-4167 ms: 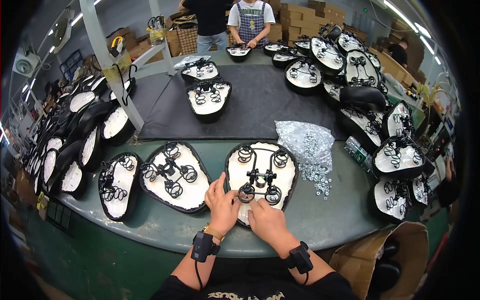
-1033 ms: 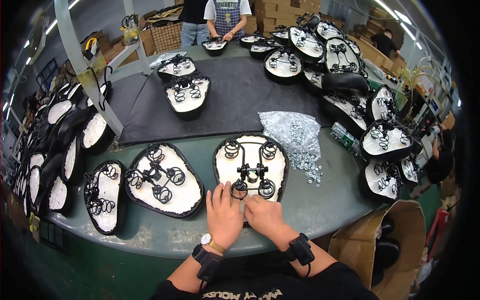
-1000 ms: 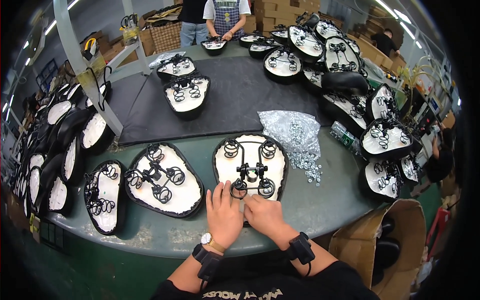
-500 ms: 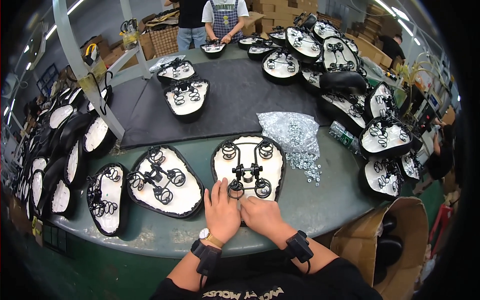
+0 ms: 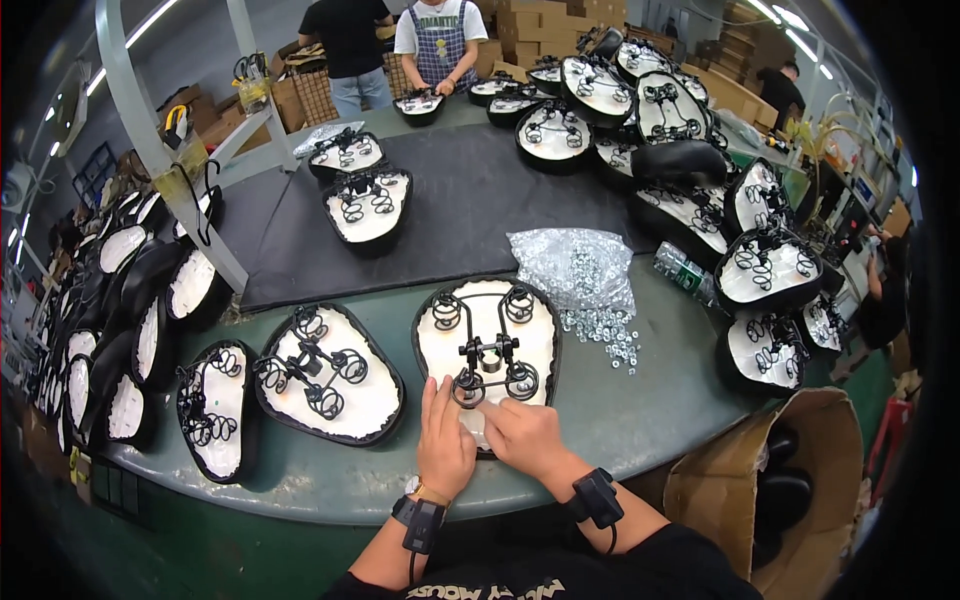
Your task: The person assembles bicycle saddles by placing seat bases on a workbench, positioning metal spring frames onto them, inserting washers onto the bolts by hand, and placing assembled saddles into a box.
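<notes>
More of the near seat now shows between left hand — fingers straight — and right hand, curled; grip unclear.

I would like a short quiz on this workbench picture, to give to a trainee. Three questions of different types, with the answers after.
1. True or false: the loose metal nuts lie to the right of the saddle at which the left hand and right hand are placed.

2. On which wrist is the gold-banded watch?
(a) left
(b) right

3. Name the thing that lies between the plastic bag of nuts and the saddle pile on the right.

Key: 1. True. 2. (a). 3. A clear plastic bottle.
</notes>
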`<state>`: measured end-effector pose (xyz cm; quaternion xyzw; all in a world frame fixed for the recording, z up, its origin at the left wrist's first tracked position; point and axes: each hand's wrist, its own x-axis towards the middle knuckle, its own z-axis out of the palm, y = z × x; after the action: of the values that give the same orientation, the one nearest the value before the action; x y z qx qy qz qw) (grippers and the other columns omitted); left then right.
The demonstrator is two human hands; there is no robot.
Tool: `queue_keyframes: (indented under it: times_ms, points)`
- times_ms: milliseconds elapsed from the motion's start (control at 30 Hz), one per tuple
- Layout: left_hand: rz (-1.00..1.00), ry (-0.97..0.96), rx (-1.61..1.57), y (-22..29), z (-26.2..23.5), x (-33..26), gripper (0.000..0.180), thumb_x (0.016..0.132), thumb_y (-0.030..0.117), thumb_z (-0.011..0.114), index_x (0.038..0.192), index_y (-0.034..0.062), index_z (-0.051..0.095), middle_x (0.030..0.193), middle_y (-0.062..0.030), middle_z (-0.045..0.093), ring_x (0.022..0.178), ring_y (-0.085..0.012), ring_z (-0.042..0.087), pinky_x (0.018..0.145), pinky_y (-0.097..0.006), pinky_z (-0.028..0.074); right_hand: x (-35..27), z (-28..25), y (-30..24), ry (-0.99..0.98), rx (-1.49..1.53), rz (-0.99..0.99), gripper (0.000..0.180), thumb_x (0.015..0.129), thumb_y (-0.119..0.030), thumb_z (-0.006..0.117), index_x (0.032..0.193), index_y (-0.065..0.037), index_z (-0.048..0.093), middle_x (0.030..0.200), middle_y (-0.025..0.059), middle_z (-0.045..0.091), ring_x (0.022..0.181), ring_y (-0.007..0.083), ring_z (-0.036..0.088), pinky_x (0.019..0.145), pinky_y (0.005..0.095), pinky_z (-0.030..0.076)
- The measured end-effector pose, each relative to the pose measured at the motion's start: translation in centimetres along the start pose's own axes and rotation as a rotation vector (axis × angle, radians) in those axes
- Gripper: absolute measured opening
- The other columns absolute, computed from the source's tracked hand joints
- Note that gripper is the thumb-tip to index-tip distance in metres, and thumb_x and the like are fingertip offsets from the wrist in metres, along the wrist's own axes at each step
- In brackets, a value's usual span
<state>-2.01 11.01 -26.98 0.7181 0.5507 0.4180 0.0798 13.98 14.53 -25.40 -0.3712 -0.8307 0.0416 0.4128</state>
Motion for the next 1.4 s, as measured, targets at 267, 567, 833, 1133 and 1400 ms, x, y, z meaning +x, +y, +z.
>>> queue_keyframes:
  times_ms: [267,567,833,1133,1400]
  points:
    - [0.025,0.057,-0.068,-0.5,0.8,-0.4,0.043,0.090,0.000,0.046,0.133,-0.0023,0.049,0.154,-0.0276,0.038,0.147,-0.0512,0.029,0.121,-0.055,0.027,0.2,-0.1,0.2,-0.013,0.035,0.093,0.024,0.084,-0.016,0.067,0.106,-0.015,0.076,0.069,0.0030,0.063,0.058,0.0235,0.065,0.050,0.0358,0.051]
    - [-0.532,0.131,-0.812,-1.0,2.0,-1.6,0.062,0.087,-0.002,0.062,0.145,-0.0080,0.039,0.147,-0.0224,0.048,0.131,-0.0270,0.052,0.108,-0.038,0.045,-0.1,-1.8,0.1,0.039,0.337,0.032,0.021,0.082,-0.007,0.070,0.100,-0.012,0.080,0.067,0.0032,0.063,0.055,0.0225,0.062,0.051,0.0355,0.049]
    - [-0.770,0.071,-1.151,-3.0,-5.5,-2.6,0.050,0.083,-0.004,0.055,0.133,-0.0107,0.058,0.117,-0.0140,0.071,0.102,-0.0197,0.068,0.092,-0.029,0.053,1.0,-12.5,8.2,0.355,0.226,0.378,0.025,0.096,-0.016,0.066,0.117,-0.005,0.074,0.088,0.0083,0.070,0.074,0.0151,0.066,0.065,0.0313,0.053]
    - [-0.689,-0.429,-1.108,-3.2,-7.9,3.9,0.047,0.081,-0.004,0.063,0.128,-0.0073,0.064,0.118,-0.0134,0.072,0.104,-0.0178,0.068,0.093,-0.028,0.054,-2.8,-13.5,9.8,-0.581,1.231,1.056,0.053,0.100,-0.033,0.063,0.144,-0.005,0.053,0.131,0.0087,0.066,0.111,0.0157,0.065,0.095,0.0317,0.054]
    - [-0.371,0.144,-0.633,2.0,-9.8,6.8,0.032,0.093,-0.002,0.061,0.124,-0.0037,0.062,0.124,-0.0126,0.065,0.117,-0.0222,0.061,0.103,-0.035,0.048,-7.8,-7.2,6.6,0.110,1.455,1.077,0.064,0.094,-0.009,0.058,0.153,-0.002,0.034,0.141,0.0133,0.055,0.127,0.0220,0.055,0.109,0.0359,0.045]
